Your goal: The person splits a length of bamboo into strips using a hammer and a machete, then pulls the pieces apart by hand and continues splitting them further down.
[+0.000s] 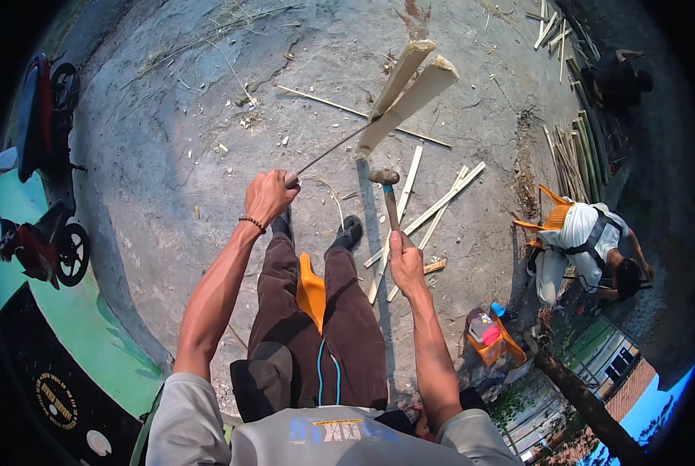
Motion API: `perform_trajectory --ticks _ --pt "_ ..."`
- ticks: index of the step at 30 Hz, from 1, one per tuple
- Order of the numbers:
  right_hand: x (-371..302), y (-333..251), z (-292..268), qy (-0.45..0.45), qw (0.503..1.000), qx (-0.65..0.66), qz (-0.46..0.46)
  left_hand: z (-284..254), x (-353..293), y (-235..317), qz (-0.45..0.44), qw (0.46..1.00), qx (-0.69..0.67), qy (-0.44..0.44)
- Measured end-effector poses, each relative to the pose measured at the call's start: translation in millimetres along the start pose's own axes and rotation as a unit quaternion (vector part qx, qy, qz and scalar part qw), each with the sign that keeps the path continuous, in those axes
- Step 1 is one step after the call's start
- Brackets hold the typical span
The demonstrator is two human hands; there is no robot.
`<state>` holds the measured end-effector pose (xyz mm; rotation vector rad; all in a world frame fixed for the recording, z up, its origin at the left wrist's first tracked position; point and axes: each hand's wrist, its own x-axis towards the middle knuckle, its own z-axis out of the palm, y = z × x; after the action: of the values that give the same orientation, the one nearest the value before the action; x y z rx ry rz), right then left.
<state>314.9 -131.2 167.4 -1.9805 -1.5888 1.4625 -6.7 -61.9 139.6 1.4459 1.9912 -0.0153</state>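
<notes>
My left hand (267, 198) is closed round the handle of a long-bladed knife (333, 149). Its thin blade reaches away to a split bamboo piece (410, 105), meeting it where two pale lengths part. These lengths spread apart at their far, thick ends; whether the blade sits fully inside the split, I cannot tell. My right hand (407, 264) grips the wooden handle of a hammer (384, 178), fingers wrapped round it. The hammer's head is up, just short of the bamboo's narrow end and apart from it.
Several bamboo strips (429, 213) lie crossed on the concrete ground beyond my right hand. Orange plastic (310, 287) shows between my legs. To the right, a person in white (592, 241) bends over near stacked bamboo poles (588, 159); red motorbikes (41, 241) stand left.
</notes>
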Motion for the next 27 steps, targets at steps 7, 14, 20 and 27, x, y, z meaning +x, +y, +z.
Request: perform_trajectory --ticks 7,14,20,27 --pt "-6.4 37.1 37.4 -0.010 0.986 0.119 0.120 -30.1 19.6 -14.7 0.017 0.998 0.018 0.053" --pt "42.8 28.2 40.9 -0.015 0.978 0.168 0.125 -39.0 53.3 -20.5 0.017 0.997 0.022 0.070" --pt "132.2 70.5 80.7 0.011 0.995 0.103 -0.007 -50.1 53.4 -41.8 0.038 0.994 0.042 0.090" --pt "225.4 130.3 141.3 -0.024 0.998 -0.031 -0.056 -41.3 81.9 -50.0 0.230 0.931 0.125 0.255"
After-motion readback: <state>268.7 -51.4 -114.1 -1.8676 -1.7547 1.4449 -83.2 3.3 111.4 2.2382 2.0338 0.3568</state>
